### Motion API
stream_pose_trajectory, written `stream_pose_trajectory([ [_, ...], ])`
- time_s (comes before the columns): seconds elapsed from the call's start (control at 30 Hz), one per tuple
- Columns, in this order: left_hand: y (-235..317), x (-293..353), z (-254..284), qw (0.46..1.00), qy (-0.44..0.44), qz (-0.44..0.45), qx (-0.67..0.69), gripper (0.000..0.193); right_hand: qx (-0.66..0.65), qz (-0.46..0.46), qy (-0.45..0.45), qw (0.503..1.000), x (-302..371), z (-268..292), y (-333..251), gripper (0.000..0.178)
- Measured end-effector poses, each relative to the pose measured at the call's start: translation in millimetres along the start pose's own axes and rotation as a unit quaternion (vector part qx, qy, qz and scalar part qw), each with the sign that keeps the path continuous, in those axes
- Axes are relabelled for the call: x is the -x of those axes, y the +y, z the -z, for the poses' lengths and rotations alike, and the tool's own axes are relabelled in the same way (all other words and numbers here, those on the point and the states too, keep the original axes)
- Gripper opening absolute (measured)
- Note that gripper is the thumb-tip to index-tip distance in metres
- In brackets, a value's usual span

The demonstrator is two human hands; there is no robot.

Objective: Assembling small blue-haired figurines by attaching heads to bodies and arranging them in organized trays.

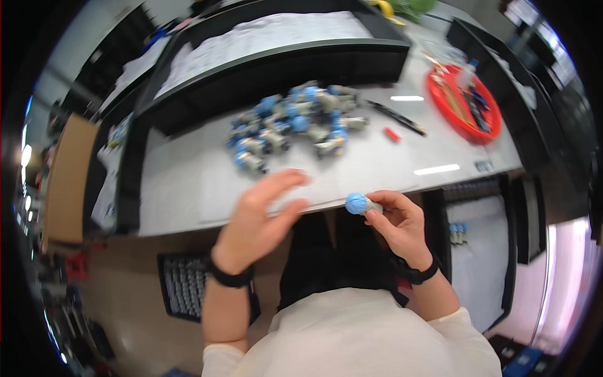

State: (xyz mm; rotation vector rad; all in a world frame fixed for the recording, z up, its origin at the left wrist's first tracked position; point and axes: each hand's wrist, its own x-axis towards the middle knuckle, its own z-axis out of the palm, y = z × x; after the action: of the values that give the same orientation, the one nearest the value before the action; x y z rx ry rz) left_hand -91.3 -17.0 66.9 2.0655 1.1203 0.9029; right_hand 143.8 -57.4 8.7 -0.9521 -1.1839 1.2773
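Between the thumb and fingers of my right hand (402, 227) is a small figurine (357, 203) with a round blue top and a pale grey lower part. It is held at the table's near edge, blue end pointing left. My left hand (260, 213) hovers over the same edge, its thumb and fingers apart and nothing between them. Beyond it, a loose pile of similar blue and grey figurines (300, 123) lies on the white table (188, 182). They are blurred, and their finer details cannot be made out.
Right of the pile lie a black pen (397, 117) and a small red piece (392, 134). A red oval tray (433, 94) holds tools. A black white-lined bin (276, 63) borders the back. Lower right, another lined tray (480, 270) carries several figurines; a black crate (164, 283) sits lower left.
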Motion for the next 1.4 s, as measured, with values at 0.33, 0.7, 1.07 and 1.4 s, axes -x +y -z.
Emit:
stream_pose_trajectory([
  [0.33, -75, -29, 65, 0.932, -0.032, 0.319, -0.17, 0.033, 0.162, 0.01, 0.431, 0.888, 69, 228, 2, 0.026],
  [0.7, -74, -27, 57, 0.964, 0.04, 0.263, -0.01, 0.018, 0.356, -0.237, 0.497, 0.755, 163, 372, 139, 0.031],
  [1.07, -16, -6, 12, 0.923, 0.109, 0.134, 0.344, 0.024, 0.383, -0.014, 0.486, 0.785, 94, 316, 86, 0.025],
  [1.4, -19, 14, -22, 0.842, 0.122, 0.145, 0.506, 0.03, -0.105, -0.112, -0.003, 0.988, -8, -5, -10, 0.027],
])
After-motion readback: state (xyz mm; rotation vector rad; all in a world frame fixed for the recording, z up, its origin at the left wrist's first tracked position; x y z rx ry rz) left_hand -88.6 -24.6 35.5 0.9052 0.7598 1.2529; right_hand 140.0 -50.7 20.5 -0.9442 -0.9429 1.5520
